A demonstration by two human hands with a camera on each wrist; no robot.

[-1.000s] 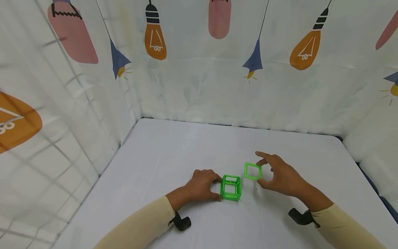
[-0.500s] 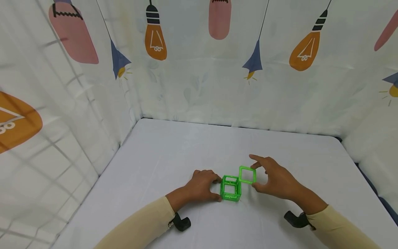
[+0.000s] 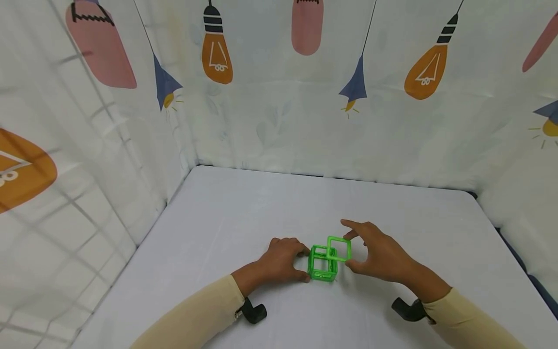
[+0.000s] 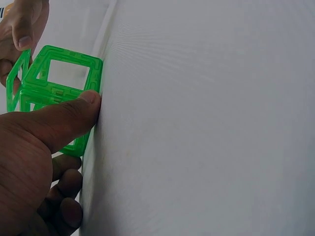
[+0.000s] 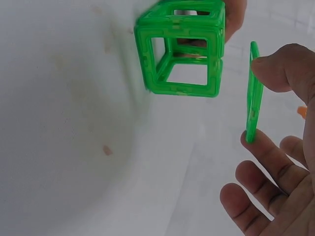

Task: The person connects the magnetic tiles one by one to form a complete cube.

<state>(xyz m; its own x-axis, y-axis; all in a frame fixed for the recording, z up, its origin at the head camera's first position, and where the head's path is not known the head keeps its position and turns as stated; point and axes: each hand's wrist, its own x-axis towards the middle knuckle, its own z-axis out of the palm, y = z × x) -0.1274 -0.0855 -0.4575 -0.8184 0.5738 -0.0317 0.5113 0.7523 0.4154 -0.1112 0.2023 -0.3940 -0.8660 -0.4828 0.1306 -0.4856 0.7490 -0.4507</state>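
A cube of green magnetic tile frames (image 3: 322, 276) stands on the table, its sides open in the middle. My left hand (image 3: 280, 261) grips it from the left, thumb at the near corner and fingers at the far one; the left wrist view shows the thumb across the cube (image 4: 74, 54). Between thumb and index finger my right hand (image 3: 383, 254) pinches a single square green magnetic tile (image 3: 350, 249). In the right wrist view this tile (image 5: 254, 93) is seen edge-on, with a gap between it and the cube (image 5: 179, 88).
A white cloth covers the table (image 3: 244, 208). Behind it hangs a white curtain (image 3: 270, 121) printed with lamps and bulbs. Black wrist cameras sit at the left cuff (image 3: 254, 311) and the right cuff (image 3: 409, 310).
My right hand has moved left with the tile, from apart on the right to overlapping the cube's upper right in the head view. My left hand and the cube have stayed put.
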